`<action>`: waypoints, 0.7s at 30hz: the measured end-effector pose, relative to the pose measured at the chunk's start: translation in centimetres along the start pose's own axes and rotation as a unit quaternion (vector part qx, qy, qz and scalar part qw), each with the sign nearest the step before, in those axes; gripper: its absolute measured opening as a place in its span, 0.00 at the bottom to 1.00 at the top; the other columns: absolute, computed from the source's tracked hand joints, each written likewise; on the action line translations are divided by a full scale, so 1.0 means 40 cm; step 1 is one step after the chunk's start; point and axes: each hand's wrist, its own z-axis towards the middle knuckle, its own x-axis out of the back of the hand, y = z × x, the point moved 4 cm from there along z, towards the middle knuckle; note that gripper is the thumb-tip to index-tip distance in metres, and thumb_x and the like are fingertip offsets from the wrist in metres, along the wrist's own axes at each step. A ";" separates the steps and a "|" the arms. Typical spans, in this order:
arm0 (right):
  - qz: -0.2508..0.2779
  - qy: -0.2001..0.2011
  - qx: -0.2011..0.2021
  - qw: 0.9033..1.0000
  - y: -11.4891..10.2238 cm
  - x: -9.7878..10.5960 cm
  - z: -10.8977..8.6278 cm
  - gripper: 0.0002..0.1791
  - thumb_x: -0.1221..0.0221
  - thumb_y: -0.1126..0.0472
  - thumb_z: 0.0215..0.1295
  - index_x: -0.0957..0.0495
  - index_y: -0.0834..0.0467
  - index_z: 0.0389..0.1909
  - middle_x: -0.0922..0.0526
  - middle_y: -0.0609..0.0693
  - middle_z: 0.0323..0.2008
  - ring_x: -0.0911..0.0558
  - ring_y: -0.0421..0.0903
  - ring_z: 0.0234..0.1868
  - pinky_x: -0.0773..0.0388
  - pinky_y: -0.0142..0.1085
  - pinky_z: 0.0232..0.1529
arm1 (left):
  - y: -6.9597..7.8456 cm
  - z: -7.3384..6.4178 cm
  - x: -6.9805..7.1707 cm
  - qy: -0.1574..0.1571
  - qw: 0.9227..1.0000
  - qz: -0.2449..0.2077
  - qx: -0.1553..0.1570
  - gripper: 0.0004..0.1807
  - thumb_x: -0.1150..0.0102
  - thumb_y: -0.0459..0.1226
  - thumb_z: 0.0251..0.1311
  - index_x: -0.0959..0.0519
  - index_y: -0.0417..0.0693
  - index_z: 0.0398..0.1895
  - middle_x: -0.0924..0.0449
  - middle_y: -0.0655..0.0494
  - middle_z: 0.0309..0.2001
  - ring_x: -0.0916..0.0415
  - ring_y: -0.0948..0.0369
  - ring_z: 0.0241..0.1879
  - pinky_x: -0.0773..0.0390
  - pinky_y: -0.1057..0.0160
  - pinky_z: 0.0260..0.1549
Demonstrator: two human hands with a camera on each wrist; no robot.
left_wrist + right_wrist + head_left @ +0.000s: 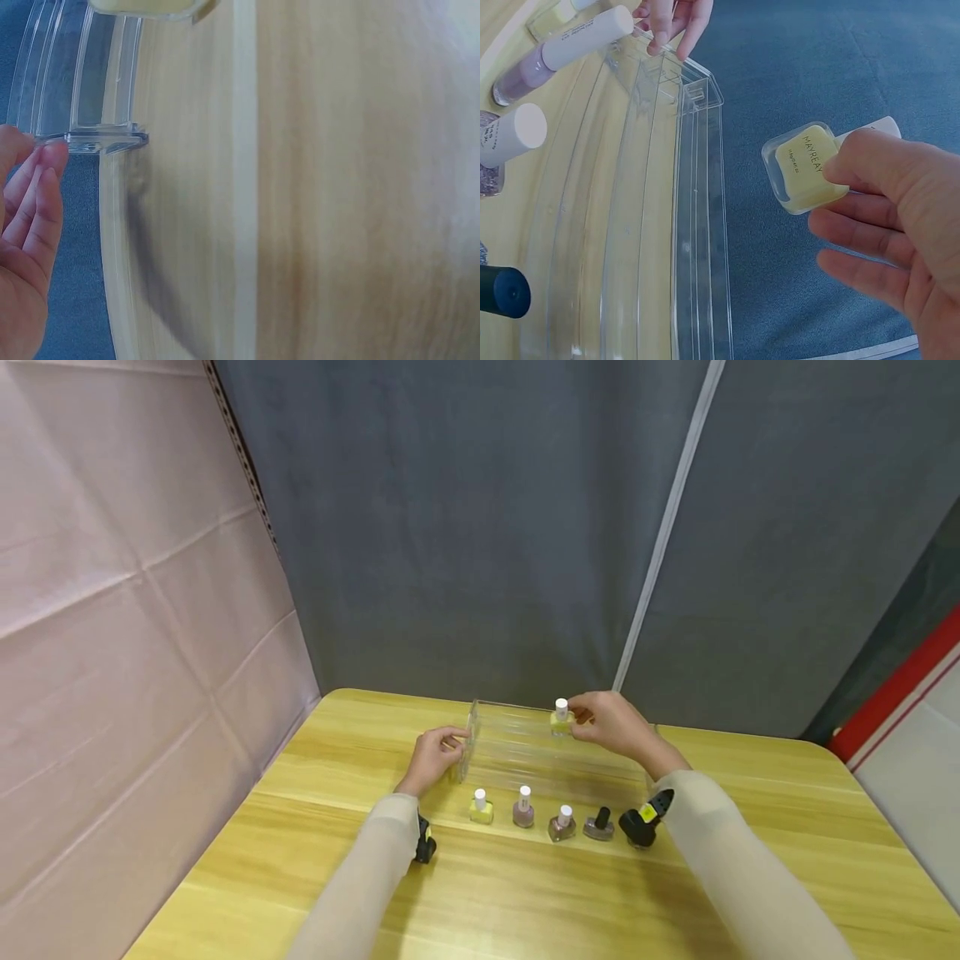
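My right hand [611, 722] holds a yellow nail polish bottle [806, 169] with a white cap, pinched between thumb and fingers above the back part of a clear stepped rack [517, 768]. At the rack's left end, my left hand [435, 758] grips the edge of the side panel [97, 140] with thumb and fingertips. In front of the rack stand another yellow nail polish bottle [482, 811], a mauve nail polish bottle [523, 814], a glittery nail polish bottle [561, 828] with a white cap and a nail polish bottle with a dark cap [599, 828].
The wooden table [495, 893] has its back edge close behind the rack. A grey-blue curtain [465, 527] hangs beyond it. To the left is a pale cloth wall [135, 652]. Black wrist cameras [637, 828] are strapped at both sleeves.
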 end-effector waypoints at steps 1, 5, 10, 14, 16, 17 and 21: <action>0.000 -0.001 -0.001 1.000 0.001 0.000 0.003 0.14 0.40 0.67 0.55 0.20 0.67 0.43 0.17 0.56 0.36 0.19 0.48 0.35 0.21 0.42 0.37 | 0.001 0.000 0.000 0.000 1.000 0.000 0.000 0.12 0.42 0.27 0.57 0.18 0.40 0.44 0.21 0.49 0.30 0.26 0.60 0.22 0.25 0.66 0.21; -0.002 -0.003 -0.002 1.000 0.003 -0.002 0.014 0.13 0.41 0.68 0.55 0.20 0.67 0.42 0.17 0.55 0.36 0.19 0.47 0.34 0.22 0.42 0.37 | 0.002 0.002 -0.001 -0.005 1.000 -0.002 0.002 0.12 0.42 0.27 0.57 0.18 0.40 0.45 0.21 0.47 0.30 0.25 0.60 0.21 0.26 0.66 0.20; 0.007 -0.007 -0.005 1.000 0.006 -0.008 0.025 0.13 0.41 0.68 0.55 0.20 0.67 0.42 0.17 0.55 0.35 0.19 0.46 0.33 0.21 0.41 0.36 | -0.002 0.002 -0.004 -0.007 1.000 -0.005 0.000 0.12 0.42 0.26 0.57 0.18 0.39 0.44 0.21 0.47 0.30 0.25 0.59 0.20 0.27 0.67 0.18; 0.013 0.000 -0.003 1.000 0.011 -0.012 0.037 0.12 0.41 0.68 0.54 0.19 0.66 0.40 0.17 0.54 0.34 0.19 0.45 0.32 0.21 0.40 0.35 | -0.004 0.004 -0.004 -0.012 1.000 -0.006 -0.001 0.12 0.42 0.26 0.57 0.19 0.39 0.45 0.21 0.46 0.31 0.25 0.57 0.21 0.26 0.66 0.20; 0.014 0.005 0.001 1.000 0.014 -0.013 0.046 0.11 0.41 0.68 0.54 0.19 0.65 0.39 0.17 0.53 0.33 0.19 0.44 0.31 0.21 0.40 0.35 | -0.003 0.005 -0.004 -0.014 1.000 -0.006 -0.001 0.13 0.42 0.26 0.57 0.19 0.39 0.45 0.20 0.45 0.32 0.25 0.56 0.22 0.25 0.65 0.22; 0.015 0.007 0.001 1.000 0.016 -0.014 0.052 0.11 0.41 0.69 0.54 0.19 0.65 0.39 0.17 0.53 0.32 0.20 0.44 0.30 0.21 0.40 0.34 | -0.001 0.006 -0.004 -0.014 1.000 -0.004 -0.002 0.13 0.42 0.26 0.57 0.19 0.39 0.45 0.20 0.45 0.32 0.25 0.57 0.23 0.24 0.64 0.22; 0.015 0.004 -0.002 1.000 0.015 -0.015 0.069 0.10 0.41 0.68 0.54 0.19 0.65 0.38 0.17 0.53 0.32 0.20 0.44 0.30 0.22 0.40 0.35 | 0.001 0.009 -0.004 -0.012 1.000 -0.002 -0.002 0.13 0.42 0.26 0.57 0.19 0.40 0.45 0.20 0.45 0.32 0.25 0.58 0.22 0.24 0.65 0.22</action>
